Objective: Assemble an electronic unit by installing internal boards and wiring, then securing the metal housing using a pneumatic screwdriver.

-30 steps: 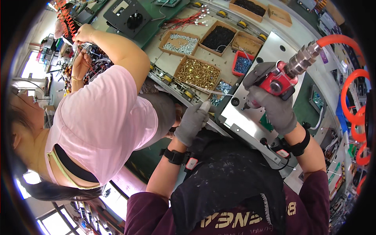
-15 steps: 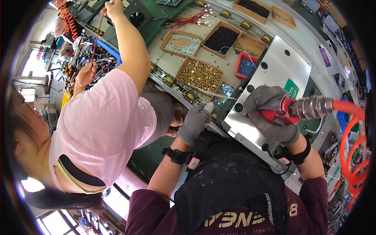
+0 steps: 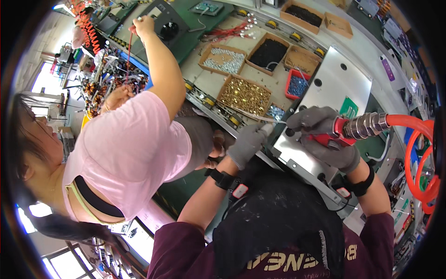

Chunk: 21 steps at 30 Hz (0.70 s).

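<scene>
My right hand (image 3: 325,139), in a grey glove, is wrapped round a red air tool (image 3: 341,130) with a ribbed metal hose fitting. It is over a silver metal panel (image 3: 332,88) with black round feet or plugs and a green label (image 3: 348,108). My left hand (image 3: 247,145), also gloved, is beside the panel's left edge with its fingers drawn together and a pale fingertip toward the panel. What those fingers hold, if anything, cannot be made out. The tool's front end is hidden by my right hand.
Cardboard trays hold brass-coloured fasteners (image 3: 245,94), silver fasteners (image 3: 224,60) and black parts (image 3: 267,53). Behind the panel's left edge is a red bin (image 3: 296,84) of blue pieces. An orange coiled hose (image 3: 411,120) hangs at right. At left, a co-worker in pink (image 3: 125,153) handles a thin red cord.
My left hand has moved right, closer to the panel's edge. My right hand still grips the air tool over the panel. The whole view has shifted slightly.
</scene>
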Tool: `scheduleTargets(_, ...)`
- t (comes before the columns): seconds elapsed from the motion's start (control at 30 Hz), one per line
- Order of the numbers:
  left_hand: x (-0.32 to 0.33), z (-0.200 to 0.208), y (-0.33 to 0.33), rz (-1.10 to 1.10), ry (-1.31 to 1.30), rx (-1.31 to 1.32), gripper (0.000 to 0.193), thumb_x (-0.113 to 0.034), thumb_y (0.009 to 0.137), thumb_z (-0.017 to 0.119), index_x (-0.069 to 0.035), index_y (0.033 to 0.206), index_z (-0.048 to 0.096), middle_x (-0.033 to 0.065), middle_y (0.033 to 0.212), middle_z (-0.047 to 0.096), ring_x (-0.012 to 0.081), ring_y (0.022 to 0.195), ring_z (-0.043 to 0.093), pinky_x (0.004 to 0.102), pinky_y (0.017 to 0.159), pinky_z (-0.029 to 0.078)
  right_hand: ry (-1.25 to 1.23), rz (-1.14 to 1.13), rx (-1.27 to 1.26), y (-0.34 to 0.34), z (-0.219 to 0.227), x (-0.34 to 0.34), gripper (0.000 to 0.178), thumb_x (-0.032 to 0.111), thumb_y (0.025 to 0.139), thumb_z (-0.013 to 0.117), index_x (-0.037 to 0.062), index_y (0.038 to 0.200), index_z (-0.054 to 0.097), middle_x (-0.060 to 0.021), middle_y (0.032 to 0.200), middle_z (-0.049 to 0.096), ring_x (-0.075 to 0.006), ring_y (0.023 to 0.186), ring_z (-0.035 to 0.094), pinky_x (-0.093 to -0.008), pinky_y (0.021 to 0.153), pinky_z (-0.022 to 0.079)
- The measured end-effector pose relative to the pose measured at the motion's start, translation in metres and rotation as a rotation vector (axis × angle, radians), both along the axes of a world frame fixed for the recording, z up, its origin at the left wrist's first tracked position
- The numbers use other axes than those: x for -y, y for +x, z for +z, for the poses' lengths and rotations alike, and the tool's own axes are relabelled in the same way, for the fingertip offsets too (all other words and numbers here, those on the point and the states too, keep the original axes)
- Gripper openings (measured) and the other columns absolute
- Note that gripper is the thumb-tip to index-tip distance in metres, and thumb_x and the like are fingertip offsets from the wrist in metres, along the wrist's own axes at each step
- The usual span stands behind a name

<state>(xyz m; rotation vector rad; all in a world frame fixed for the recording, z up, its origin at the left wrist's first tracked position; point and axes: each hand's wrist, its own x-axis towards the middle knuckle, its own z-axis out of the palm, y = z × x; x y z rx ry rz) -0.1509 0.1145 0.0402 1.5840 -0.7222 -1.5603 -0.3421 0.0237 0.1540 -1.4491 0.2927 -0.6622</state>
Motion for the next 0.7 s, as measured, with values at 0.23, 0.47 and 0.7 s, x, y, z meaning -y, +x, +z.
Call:
scheduleTargets(0.23,0.033,-0.016,0.009,-0.158,-0.083,-0.166,0.039,-0.02,0.085,0.059,0.003,0.116,0.054,0.0065,0.098,0.06,0.0146,0.079,0.057,0.0271,0.074,0.048,-0.167,-0.257,0.018,-0.03,0.05,-0.001,0.036,0.003,0.074,0.069,0.0111,0.1,0.046,-0.0085,0.08,0.054,-0.0204,0.071,0.054,-0.0329,0.06,0.047)
scheduleTargets(0.47,0.082,-0.061,0.012,0.038,0.017,-0.636,0.029,0.004,0.088,0.043,0.008,0.115,0.051,0.016,0.108,0.059,0.0229,0.092,0.063,0.0319,0.088,0.052,0.093,-0.974,-0.014,-0.105,0.063,-0.036,0.034,0.006,0.075,0.071,0.0093,0.098,0.046,-0.0075,0.078,0.053,-0.0184,0.067,0.053,-0.0308,0.057,0.046)
scheduleTargets(0.7,0.171,-0.077,0.083,0.348,-0.112,-0.233,0.029,-0.014,0.087,0.058,0.002,0.111,0.058,0.0072,0.079,0.063,0.0134,0.06,0.058,0.0255,0.052,0.049,0.231,-1.253,-0.107,-0.104,0.043,-0.066,0.029,0.006,0.077,0.069,0.0071,0.097,0.048,-0.0085,0.078,0.055,-0.0178,0.067,0.055,-0.0294,0.057,0.047)
